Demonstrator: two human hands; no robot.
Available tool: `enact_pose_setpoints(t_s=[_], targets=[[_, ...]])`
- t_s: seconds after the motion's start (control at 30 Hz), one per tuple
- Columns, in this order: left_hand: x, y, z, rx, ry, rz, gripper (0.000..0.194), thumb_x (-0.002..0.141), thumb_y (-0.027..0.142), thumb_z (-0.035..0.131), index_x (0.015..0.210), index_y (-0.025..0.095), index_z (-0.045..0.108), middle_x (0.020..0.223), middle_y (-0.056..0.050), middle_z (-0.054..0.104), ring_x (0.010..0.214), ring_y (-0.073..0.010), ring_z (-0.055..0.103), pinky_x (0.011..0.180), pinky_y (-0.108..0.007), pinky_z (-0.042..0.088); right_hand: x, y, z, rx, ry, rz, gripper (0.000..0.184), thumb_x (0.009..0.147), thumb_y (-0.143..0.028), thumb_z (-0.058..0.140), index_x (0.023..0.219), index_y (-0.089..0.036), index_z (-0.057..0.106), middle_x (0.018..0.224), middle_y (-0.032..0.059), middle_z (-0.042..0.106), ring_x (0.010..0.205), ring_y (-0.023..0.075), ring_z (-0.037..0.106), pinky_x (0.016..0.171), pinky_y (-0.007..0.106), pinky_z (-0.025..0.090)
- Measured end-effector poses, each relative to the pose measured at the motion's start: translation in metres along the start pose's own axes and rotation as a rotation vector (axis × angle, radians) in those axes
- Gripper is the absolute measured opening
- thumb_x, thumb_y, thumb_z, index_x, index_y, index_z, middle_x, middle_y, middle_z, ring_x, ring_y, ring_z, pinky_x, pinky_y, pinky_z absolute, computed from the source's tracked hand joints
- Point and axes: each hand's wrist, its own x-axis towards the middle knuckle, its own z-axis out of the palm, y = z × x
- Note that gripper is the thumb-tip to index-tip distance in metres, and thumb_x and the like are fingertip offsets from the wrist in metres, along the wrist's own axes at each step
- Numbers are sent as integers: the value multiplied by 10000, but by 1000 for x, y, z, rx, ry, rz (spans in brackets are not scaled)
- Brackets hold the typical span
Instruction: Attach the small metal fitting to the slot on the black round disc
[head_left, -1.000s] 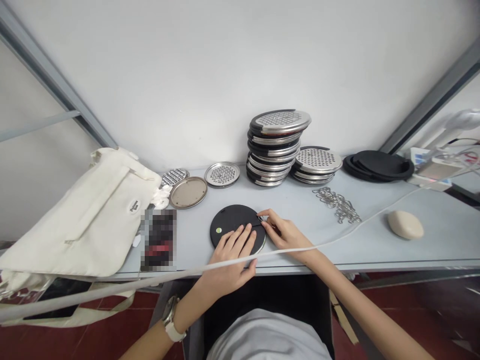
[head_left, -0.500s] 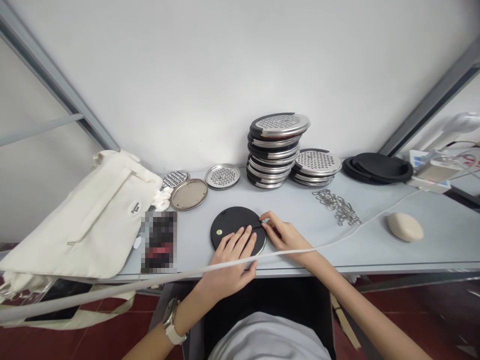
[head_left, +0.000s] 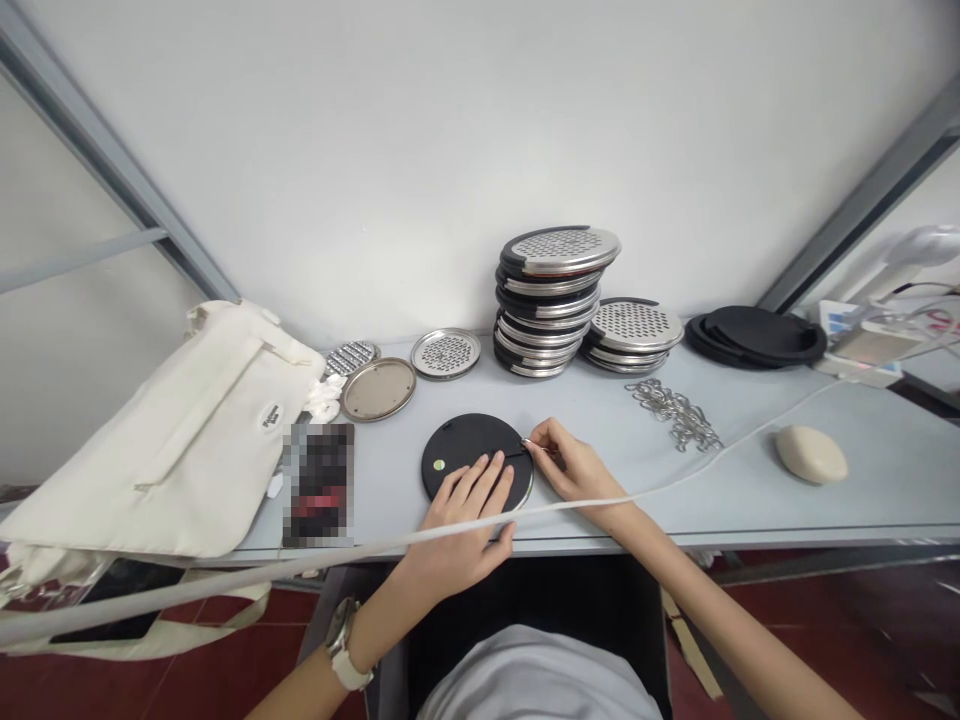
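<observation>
A round black disc point(head_left: 466, 440) with a small green-and-white sticker lies on the table in front of me; a silvery rim shows at its lower right. My left hand point(head_left: 472, 505) rests flat on it, fingers stretched out and covering its lower part. At the disc's right edge, by a slot, my right hand point(head_left: 562, 462) pinches a small metal piece between thumb and index finger. Its exact shape is mostly hidden by the fingertips. To the right lies a loose heap of small metal clasps point(head_left: 679, 415).
Behind stand a tall stack of round graters point(head_left: 559, 250), a shorter stack point(head_left: 636, 325) and black discs point(head_left: 765, 335). Loose metal plates point(head_left: 379, 390) lie left, near a cream bag point(head_left: 187, 430). A white cable point(head_left: 585, 505) crosses the view. A pale rounded object point(head_left: 810, 455) sits right.
My right hand's fingers have shifted slightly right at the disc's edge, in a tighter pinch on the small metal piece. My left hand and the disc have stayed in place.
</observation>
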Motion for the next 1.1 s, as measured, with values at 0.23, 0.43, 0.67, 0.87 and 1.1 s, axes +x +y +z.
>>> enact_pose_setpoints(t_s=[0.23,0.43,0.67,0.87,1.1], targets=[[-1,0,0,4,27,3,560,900,310,449,1418,118,357,1480,-115,324,1326,-259,363,1055,-396,318,0,-2,-2,-29,21,-50,127,932,-263,430,828,-208,477,760,30,552,716,176,543,693,301,451],[0,0,0,1,31,2,558,898,312,452,1414,119,364,1480,-115,324,1328,-260,361,1056,-393,313,2,-3,-4,-137,38,-117,122,927,-230,449,835,-209,527,794,59,594,801,215,533,772,373,420],[0,0,0,3,20,0,559,905,314,438,1418,110,353,1487,-114,308,1334,-259,350,1057,-393,310,2,-2,-3,-6,26,-38,136,933,-270,448,855,-201,536,752,31,582,689,169,545,682,301,450],[0,0,0,5,44,0,560,892,312,457,1410,121,368,1470,-115,344,1320,-254,375,1046,-387,334,2,0,-1,34,43,21,146,927,-319,454,953,-195,528,758,27,614,668,157,582,640,278,471],[0,1,1,0,46,0,560,897,306,448,1419,126,357,1476,-114,331,1319,-259,376,1045,-400,330,6,2,7,-18,76,-1,192,920,-259,447,1083,-189,521,798,49,630,719,178,613,685,304,500]])
